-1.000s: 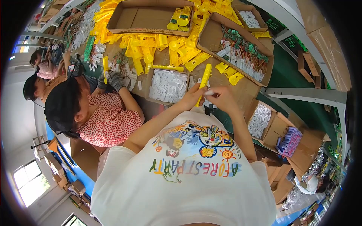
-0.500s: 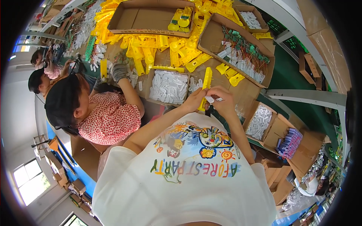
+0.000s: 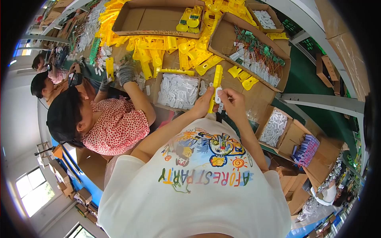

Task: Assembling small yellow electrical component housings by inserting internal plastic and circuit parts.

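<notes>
- Yellow plastic housing (image 3: 218,76): one, before me, long axis pointing away and slightly right.
- My left hand (image 3: 204,103) grips it.
- My right hand (image 3: 235,102) pinches one white plastic piece (image 3: 218,96) beside it.

The wearer (image 3: 194,202) has two hands (image 3: 235,102), one held yellow piece (image 3: 217,76) and four tabletop cardboard boxes (image 3: 152,18).

Far on the worktop (image 3: 256,100), a pile of housings (image 3: 157,60) lies around one box (image 3: 143,18). To this box's right is a circuit-board box (image 3: 223,39); nearer is a parts box (image 3: 168,107), with the held housing (image 3: 217,77) at its right.
</notes>
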The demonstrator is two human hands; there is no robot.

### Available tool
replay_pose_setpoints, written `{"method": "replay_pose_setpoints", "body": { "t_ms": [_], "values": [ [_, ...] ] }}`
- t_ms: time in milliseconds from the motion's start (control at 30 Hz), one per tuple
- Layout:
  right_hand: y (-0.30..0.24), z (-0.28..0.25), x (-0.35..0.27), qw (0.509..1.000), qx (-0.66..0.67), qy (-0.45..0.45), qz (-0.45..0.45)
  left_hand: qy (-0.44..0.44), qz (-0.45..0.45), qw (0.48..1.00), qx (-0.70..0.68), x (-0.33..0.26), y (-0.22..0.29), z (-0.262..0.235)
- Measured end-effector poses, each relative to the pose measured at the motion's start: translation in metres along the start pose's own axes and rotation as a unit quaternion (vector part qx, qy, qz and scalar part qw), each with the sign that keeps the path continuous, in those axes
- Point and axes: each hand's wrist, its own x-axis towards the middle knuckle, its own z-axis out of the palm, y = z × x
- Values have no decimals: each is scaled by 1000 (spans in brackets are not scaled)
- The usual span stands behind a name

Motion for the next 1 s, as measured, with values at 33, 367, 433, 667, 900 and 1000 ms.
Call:
{"method": "replay_pose_setpoints", "body": {
  "t_ms": [33, 367, 433, 667, 900, 1000],
  "values": [
    [-9, 4, 0, 1000, -5, -5, 13, -23, -7, 1000, 9, 1, -1, -4],
    [19, 8, 23, 965, -201, 16, -167, -39, -5, 996, 81, 15, -1, -16],
    [29, -11, 38, 990, -116, -84, 1, -73, -22, 993, 95, 7, 17, -14],
    [74, -105, 197, 827, -430, 288, -222, 2, -31, 995, -100, 3, 49, -7],
    [109, -134, 214, 879, -436, 176, -75, -47, -14, 991, -128, 1, 51, -21],
    [107, -135, 198, 919, -343, 188, -41, -17, -33, 993, -116, 0, 47, -18]
  ]
}}
